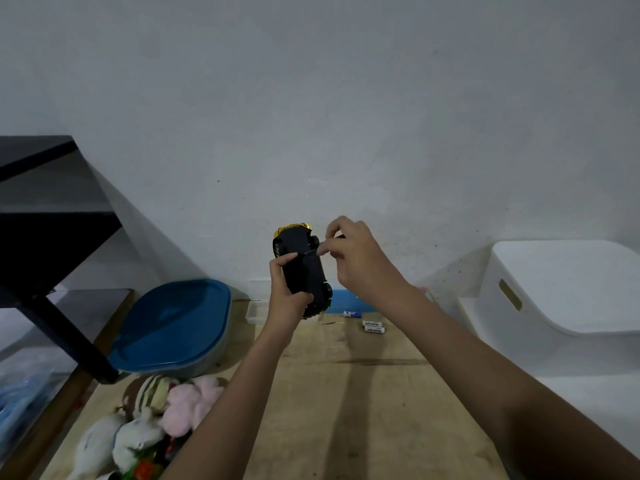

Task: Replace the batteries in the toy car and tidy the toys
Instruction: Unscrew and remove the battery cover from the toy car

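Observation:
A gold toy car [304, 268] is held up in the air, its black underside turned toward me. My left hand [287, 296] grips the car's lower half from the left. My right hand [356, 258] pinches a small screwdriver [317, 250] whose tip touches the underside near the upper wheels. Three batteries lie on the wooden floor behind the car: one blue and white [352, 313] and two white ones [373, 326] side by side. Soft toys [162, 410] lie in a heap at the lower left.
A blue-lidded container [173, 327] stands at the left by the wall, with a small clear box [256, 311] beside it. A white storage bin [561, 299] stands at the right. A black shelf frame [52, 237] rises at the far left.

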`<control>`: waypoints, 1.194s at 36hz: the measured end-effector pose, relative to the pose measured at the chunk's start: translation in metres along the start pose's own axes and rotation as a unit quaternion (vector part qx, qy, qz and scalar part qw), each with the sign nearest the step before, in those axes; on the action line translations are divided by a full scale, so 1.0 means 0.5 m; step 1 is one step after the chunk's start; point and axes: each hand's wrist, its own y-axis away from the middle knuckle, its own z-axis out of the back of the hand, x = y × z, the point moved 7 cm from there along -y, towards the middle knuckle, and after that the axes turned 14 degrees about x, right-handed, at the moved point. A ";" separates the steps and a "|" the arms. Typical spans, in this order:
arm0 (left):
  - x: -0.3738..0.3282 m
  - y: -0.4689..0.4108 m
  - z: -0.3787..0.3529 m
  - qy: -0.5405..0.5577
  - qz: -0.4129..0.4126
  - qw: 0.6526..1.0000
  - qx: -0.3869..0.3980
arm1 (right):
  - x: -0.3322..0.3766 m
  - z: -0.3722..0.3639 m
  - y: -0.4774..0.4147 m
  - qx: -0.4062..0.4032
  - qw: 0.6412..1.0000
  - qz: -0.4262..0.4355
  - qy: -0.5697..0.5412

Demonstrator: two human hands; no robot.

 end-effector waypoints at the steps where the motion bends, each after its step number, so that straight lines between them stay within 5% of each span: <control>1: 0.001 0.000 0.000 0.005 0.002 1.000 -0.004 | 0.001 0.002 0.003 -0.002 1.000 -0.002 -0.013; 5: -0.005 0.003 -0.005 0.014 0.011 1.000 -0.013 | -0.011 0.008 0.004 -0.015 0.998 -0.058 0.003; 10: -0.003 0.005 -0.015 0.015 0.010 1.000 -0.010 | -0.007 0.005 0.002 0.007 0.999 -0.011 -0.049; 15: 0.007 0.002 -0.017 0.014 0.008 1.000 0.005 | -0.019 0.017 -0.001 0.004 0.996 -0.086 -0.010; 21: 0.016 0.000 -0.025 0.012 0.004 1.000 0.017 | -0.017 0.010 -0.001 0.014 0.997 -0.018 -0.075; 27: 0.026 -0.004 -0.020 0.020 0.029 0.999 0.005 | -0.052 0.002 -0.003 0.051 0.986 -0.157 -0.002; 33: 0.061 -0.009 -0.030 0.040 0.067 0.997 0.006 | -0.044 -0.011 0.000 0.050 0.993 -0.073 -0.078; 37: 0.086 -0.007 -0.036 0.065 0.092 0.994 0.004 | -0.066 -0.029 0.002 0.076 0.987 -0.144 -0.011; 43: 0.116 -0.001 -0.039 0.079 0.125 0.989 0.008 | -0.061 -0.061 0.003 0.087 0.993 -0.069 -0.039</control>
